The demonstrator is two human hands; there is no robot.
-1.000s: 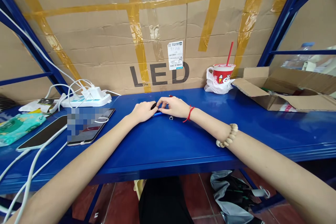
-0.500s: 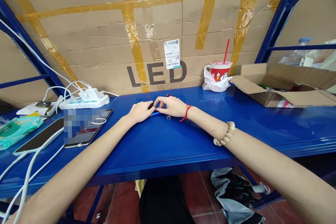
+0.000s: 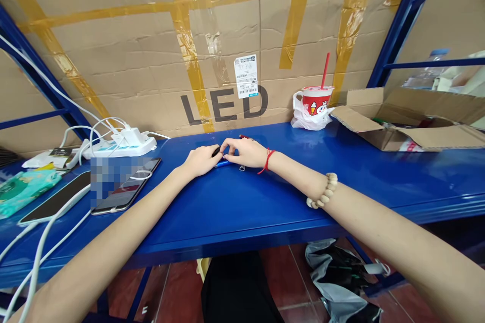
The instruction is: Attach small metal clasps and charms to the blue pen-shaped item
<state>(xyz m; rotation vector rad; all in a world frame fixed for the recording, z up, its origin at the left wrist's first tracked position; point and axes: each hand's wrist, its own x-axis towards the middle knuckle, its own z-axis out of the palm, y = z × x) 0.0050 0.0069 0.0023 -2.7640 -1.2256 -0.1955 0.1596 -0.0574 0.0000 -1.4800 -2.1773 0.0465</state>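
Spreading across the whole view, the glossy blue metal worktop is carrying everything, with a taped brown cardboard sheet printed "LED" standing behind it. An open cardboard box is sitting at the right, a red paper cup with a red straw beside it, and two flat dark phones are lying near a white power strip at the left. At mid-worktop the left hand and the right hand are meeting, their fingers closing together on a slim blue pen-like stick with a dark end, which is lying low on the worktop between them. It is looking light, stiff and smooth, likely slippery on the glossy surface, so pinching it at the barrel near each end seems the surest hold. A tiny pale metal piece is resting just beside the right hand; what it is cannot be told.
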